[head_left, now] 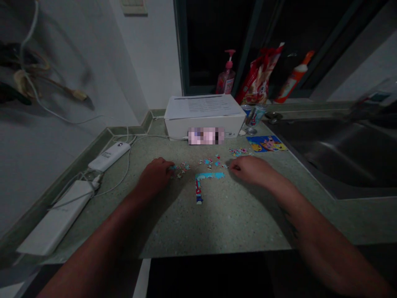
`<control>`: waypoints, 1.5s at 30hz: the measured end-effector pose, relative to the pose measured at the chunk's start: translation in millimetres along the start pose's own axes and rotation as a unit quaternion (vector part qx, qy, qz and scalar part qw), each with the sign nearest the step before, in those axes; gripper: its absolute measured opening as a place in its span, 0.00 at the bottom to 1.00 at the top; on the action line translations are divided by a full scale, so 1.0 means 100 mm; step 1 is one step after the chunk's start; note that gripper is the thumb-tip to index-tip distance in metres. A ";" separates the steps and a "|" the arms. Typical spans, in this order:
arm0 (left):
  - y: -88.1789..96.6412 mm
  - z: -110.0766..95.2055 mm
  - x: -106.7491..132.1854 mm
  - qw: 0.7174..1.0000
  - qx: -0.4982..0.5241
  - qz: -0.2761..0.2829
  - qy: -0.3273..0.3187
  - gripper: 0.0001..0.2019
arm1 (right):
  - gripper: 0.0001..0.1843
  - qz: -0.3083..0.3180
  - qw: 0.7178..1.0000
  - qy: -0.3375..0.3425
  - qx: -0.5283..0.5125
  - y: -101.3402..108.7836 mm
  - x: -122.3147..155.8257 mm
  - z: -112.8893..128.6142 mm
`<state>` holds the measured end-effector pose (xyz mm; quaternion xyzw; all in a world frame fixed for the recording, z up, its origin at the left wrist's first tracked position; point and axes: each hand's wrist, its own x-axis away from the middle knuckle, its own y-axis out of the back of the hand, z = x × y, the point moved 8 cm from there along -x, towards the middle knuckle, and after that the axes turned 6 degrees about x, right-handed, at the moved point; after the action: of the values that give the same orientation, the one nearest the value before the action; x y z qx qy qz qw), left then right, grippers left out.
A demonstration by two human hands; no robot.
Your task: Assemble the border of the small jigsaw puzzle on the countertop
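Observation:
Small jigsaw pieces lie scattered on a speckled green stone countertop. Joined pieces form an L-shaped strip of blue and red jigsaw in the middle. My left hand rests at a loose cluster of pieces, its fingertips touching or almost touching them. My right hand lies to the right of the strip, its fingertips at a few small pieces. Whether either hand holds a piece is hidden. A colourful cartoon picture card lies at the back right, next to another heap of pieces.
A white box topped with printed papers stands at the back. White power banks and cables lie along the left wall. A steel sink drops away on the right. A pink pump bottle and a red bag stand behind.

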<state>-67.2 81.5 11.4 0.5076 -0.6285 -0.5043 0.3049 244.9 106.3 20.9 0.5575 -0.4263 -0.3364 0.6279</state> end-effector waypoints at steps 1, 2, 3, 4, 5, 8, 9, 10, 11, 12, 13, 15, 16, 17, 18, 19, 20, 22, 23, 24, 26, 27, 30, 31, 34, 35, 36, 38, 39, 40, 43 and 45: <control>0.00 0.01 0.00 1.000 0.006 -0.004 -0.001 0.14 | 0.13 0.005 1.000 0.001 -0.001 -0.01 0.00 0.00; 0.01 0.01 0.00 1.000 0.014 -0.009 -0.004 0.13 | 0.13 0.005 1.000 0.001 -0.003 -0.01 0.00 -0.01; 0.01 0.02 0.00 1.000 0.021 -0.014 -0.006 0.12 | 0.13 0.002 1.000 -0.001 -0.005 0.00 0.00 -0.01; 0.01 0.02 0.00 0.999 0.029 -0.018 -0.007 0.12 | 0.13 -0.002 1.000 -0.005 -0.005 0.00 0.00 -0.01; 0.01 0.02 -0.01 0.999 0.035 -0.019 -0.008 0.11 | 0.13 -0.006 1.000 -0.007 -0.005 0.00 0.00 -0.01; 0.00 0.02 -0.03 0.999 0.045 -0.012 -0.001 0.11 | 0.13 -0.002 1.000 -0.006 0.004 0.01 0.01 0.03; 0.00 0.02 -0.04 0.999 0.048 -0.008 0.006 0.11 | 0.13 -0.001 1.000 -0.006 0.008 0.01 0.01 0.05; -0.01 0.02 -0.04 0.999 0.053 -0.004 0.013 0.09 | 0.13 -0.002 1.000 -0.009 0.011 0.03 0.02 0.06; -0.01 0.02 -0.05 0.998 0.059 -0.002 0.022 0.08 | 0.13 -0.006 1.000 -0.013 0.012 0.05 0.02 0.08; 0.00 0.02 -0.05 0.997 0.066 -0.003 0.031 0.07 | 0.13 -0.013 1.000 -0.016 0.012 0.07 0.03 0.10; 0.01 0.03 -0.06 0.996 0.075 -0.006 0.040 0.05 | 0.13 -0.020 1.000 -0.019 0.009 0.10 0.03 0.12; 0.04 0.03 -0.05 0.994 0.088 -0.017 0.057 0.04 | 0.13 -0.037 0.999 -0.013 -0.002 0.14 0.03 0.18; 0.05 0.04 -0.04 0.993 0.093 -0.023 0.069 0.04 | 0.12 -0.047 0.999 -0.004 -0.010 0.17 0.03 0.23; 0.06 0.04 -0.04 0.991 0.098 -0.029 0.083 0.04 | 0.12 -0.061 0.998 0.008 -0.020 0.19 0.03 0.28; 0.07 0.04 -0.03 0.989 0.110 -0.036 0.096 0.04 | 0.12 -0.078 0.996 0.023 -0.032 0.21 0.03 0.33; 0.08 0.03 -0.02 0.985 0.129 -0.043 0.106 0.05 | 0.12 -0.098 0.993 0.041 -0.047 0.23 0.04 0.40; 0.08 0.01 -0.01 0.980 0.157 -0.049 0.114 0.06 | 0.12 -0.120 0.989 0.061 -0.063 0.24 0.05 0.48; 0.05 -0.06 -0.01 0.962 0.245 -0.054 0.108 0.11 | 0.10 -0.158 0.978 0.100 -0.097 0.25 0.08 0.64; 0.01 -0.11 -0.01 0.950 0.291 -0.046 0.101 0.11 | 0.09 -0.170 0.972 0.117 -0.112 0.24 0.10 0.72; -0.04 -0.16 0.00 0.937 0.335 -0.030 0.095 0.10 | 0.08 -0.178 0.967 0.131 -0.126 0.22 0.12 0.80; -0.12 -0.27 0.01 0.916 0.395 -0.006 0.075 0.09 | 0.08 -0.190 0.959 0.149 -0.147 0.19 0.15 0.94; -0.16 -0.31 0.01 0.909 0.412 0.007 0.061 0.09 | 0.11 -0.196 0.955 0.157 -0.155 0.18 0.17 1.00; -0.27 -0.43 0.04 0.890 0.454 0.038 0.026 0.08 | 0.17 -0.217 0.945 0.181 -0.163 0.18 0.23 1.12; -0.29 -0.45 0.04 0.882 0.468 0.046 0.020 0.08 | 0.16 -0.222 0.944 0.187 -0.157 0.18 0.24 1.14; -0.35 -0.48 0.06 0.865 0.497 0.061 0.020 0.07 | 0.13 -0.228 0.944 0.199 -0.131 0.19 0.26 1.15; -0.36 -0.49 0.06 0.862 0.502 0.063 0.024 0.07 | 0.12 -0.228 0.944 0.203 -0.124 0.19 0.26 1.15; -0.38 -0.49 0.07 0.859 0.507 0.065 0.030 0.06 | 0.12 -0.228 0.944 0.207 -0.119 0.19 0.26 1.16; -0.40 -0.51 0.07 0.856 0.511 0.072 0.038 0.06 | 0.12 -0.228 0.943 0.214 -0.111 0.19 0.27 1.17; -0.41 -0.52 0.07 0.855 0.511 0.077 0.040 0.07 | 0.12 -0.226 0.944 0.216 -0.107 0.19 0.28 1.17; -0.42 -0.54 0.08 0.855 0.510 0.081 0.039 0.07 | 0.12 -0.223 0.945 0.217 -0.102 0.19 0.28 1.18; -0.38 -0.59 0.09 0.870 0.488 0.073 0.014 0.09 | 0.10 -0.208 0.951 0.210 -0.092 0.22 0.27 1.13; -0.27 -0.62 0.10 0.900 0.435 0.033 -0.024 0.10 | 0.10 -0.196 0.956 0.195 -0.099 0.26 0.25 1.00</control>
<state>-5.8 52.1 3.1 0.5564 -0.8088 -0.1822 0.0554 162.7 46.5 52.0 0.6201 -0.1428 -0.3777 0.6727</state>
